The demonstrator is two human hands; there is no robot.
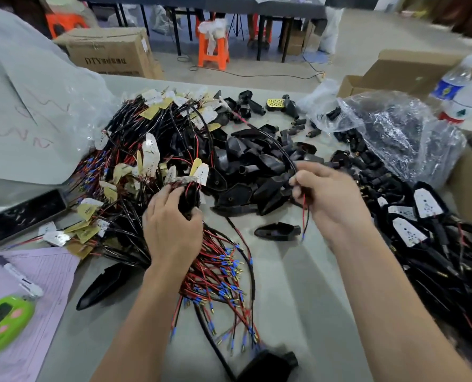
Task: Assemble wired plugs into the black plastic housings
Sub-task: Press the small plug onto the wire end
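Note:
My left hand (171,230) grips a black housing (188,196) with a white perforated plate on top, at the edge of the big pile of wired plugs (146,161). My right hand (328,194) pinches a black sheathed cable (277,146); its red and black leads (305,216) hang below my fingers. A heap of empty black housings (251,172) lies between and beyond my hands. One single housing (277,231) rests on the table under my right hand. Red wires with blue and gold terminals (224,279) fan out beneath my left wrist.
Finished housings with white plates (422,216) pile up on the right. A clear bag of small black parts (395,128), a water bottle (461,86) and cardboard boxes (411,70) stand behind. At left lie a purple sheet (53,271), a marker (17,274) and a green device (3,323).

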